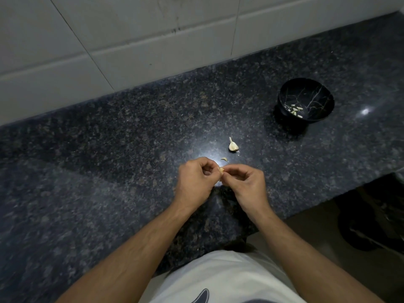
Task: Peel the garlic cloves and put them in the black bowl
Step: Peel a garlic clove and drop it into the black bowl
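Note:
My left hand (195, 179) and my right hand (244, 183) meet above the dark granite counter (109, 149), both pinching one small garlic clove (221, 170) between their fingertips. A scrap of peel (223, 159) lies on the counter just beyond the hands. Farther back sits a partial garlic bulb (232, 145) with its pale skin on. The black bowl (284, 99), veined like marble, stands at the back right and holds several peeled cloves (296, 110).
A white tiled wall (131, 40) runs behind the counter. The counter's front edge steps back at the right, with a dim floor and dark objects (371, 226) below it. My white shirt (218, 278) fills the bottom middle.

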